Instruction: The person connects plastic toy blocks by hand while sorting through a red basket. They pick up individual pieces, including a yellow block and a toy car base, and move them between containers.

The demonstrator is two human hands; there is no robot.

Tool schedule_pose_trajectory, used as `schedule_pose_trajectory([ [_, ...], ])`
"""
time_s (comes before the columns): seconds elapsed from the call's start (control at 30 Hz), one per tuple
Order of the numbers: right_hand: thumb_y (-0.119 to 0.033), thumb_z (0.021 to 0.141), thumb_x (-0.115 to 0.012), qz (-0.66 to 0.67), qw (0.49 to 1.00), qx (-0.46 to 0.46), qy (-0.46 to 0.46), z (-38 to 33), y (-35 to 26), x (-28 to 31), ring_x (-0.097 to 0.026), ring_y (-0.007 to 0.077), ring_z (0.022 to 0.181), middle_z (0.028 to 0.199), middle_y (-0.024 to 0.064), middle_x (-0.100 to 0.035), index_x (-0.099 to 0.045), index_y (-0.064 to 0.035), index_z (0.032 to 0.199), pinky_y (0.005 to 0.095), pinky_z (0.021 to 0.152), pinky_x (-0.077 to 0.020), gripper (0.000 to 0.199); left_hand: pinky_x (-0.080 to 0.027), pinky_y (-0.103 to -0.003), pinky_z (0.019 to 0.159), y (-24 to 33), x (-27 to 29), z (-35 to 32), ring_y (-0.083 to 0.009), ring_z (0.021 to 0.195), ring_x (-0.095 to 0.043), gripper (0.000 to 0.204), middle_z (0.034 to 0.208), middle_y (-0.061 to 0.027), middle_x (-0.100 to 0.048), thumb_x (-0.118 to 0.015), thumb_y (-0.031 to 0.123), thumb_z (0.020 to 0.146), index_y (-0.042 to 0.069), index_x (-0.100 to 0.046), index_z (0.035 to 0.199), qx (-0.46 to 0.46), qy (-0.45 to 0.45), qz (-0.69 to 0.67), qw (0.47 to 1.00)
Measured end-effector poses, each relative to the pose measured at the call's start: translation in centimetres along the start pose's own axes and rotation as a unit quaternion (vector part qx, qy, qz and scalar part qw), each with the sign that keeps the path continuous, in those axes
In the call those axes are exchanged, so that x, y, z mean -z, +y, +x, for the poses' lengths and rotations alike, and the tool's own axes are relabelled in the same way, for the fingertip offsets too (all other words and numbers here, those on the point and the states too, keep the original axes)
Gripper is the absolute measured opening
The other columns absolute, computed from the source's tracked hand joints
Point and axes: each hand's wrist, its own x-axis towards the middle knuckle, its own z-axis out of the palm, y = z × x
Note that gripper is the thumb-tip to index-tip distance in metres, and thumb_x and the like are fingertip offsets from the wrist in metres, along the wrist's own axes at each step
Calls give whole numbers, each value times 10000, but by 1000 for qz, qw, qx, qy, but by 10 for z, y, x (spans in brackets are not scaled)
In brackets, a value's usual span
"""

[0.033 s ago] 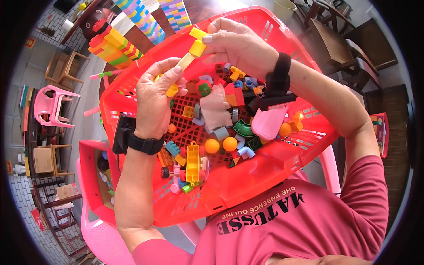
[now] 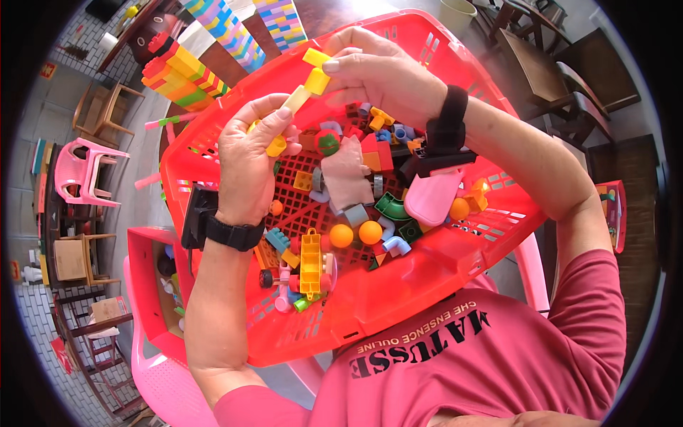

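Over the far left part of a red plastic basket (image 2: 398, 299), both my hands are raised close together. My left hand (image 2: 249, 142) is closed, with its thumb and fingers on a pale yellow toy block (image 2: 296, 99). Another yellow piece (image 2: 277, 146) shows under its fingers. My right hand (image 2: 377, 71) pinches a yellow toy block (image 2: 316, 58) between thumb and fingers. Between the hands is a further yellow block (image 2: 316, 81), in line with the other two; whether all are joined I cannot tell. Both wrists wear black straps.
Inside the basket lie orange balls (image 2: 341, 235), a yellow toy truck bed (image 2: 310, 263), a pink piece (image 2: 432, 199), a crumpled pale sheet (image 2: 346, 174) and mixed blocks. Block stacks (image 2: 186, 71) stand beyond it. A pink chair (image 2: 160, 381) holds a red box (image 2: 153, 292) at left.
My hands and the yellow blocks have shifted very slightly to the left. The basket and its contents look the same.
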Motion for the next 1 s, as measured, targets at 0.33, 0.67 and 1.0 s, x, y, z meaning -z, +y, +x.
schedule_pose_trajectory([
  [0.33,-251,883,-610,-181,980,-48,-62,0,-10,4,-660,161,774,958,106,-606,-486,-16,1132,262,604,-518,364,-534,-233,617,2,-4,-6,-91,778,-621,209,889,-30,-641,-618,107,903,24,-603,1094,-8,-3,12,1000],
  [0.67,-214,854,-586,-96,984,-93,-118,-4,5,-2,-679,233,719,887,170,-626,-470,55,1069,312,631,-564,363,-488,-239,615,1,-10,-9,-87,761,-582,225,883,-29,-622,-605,101,908,7,-583,1112,5,-21,34,999],
  [1.0,-470,687,-711,-501,841,128,-159,-13,2,-16,-668,279,789,866,140,-684,-655,-52,964,370,710,-528,504,-413,-186,584,13,-23,-23,-81,735,-556,317,890,-20,-554,-595,89,868,23,-510,1166,-44,9,58,997],
])
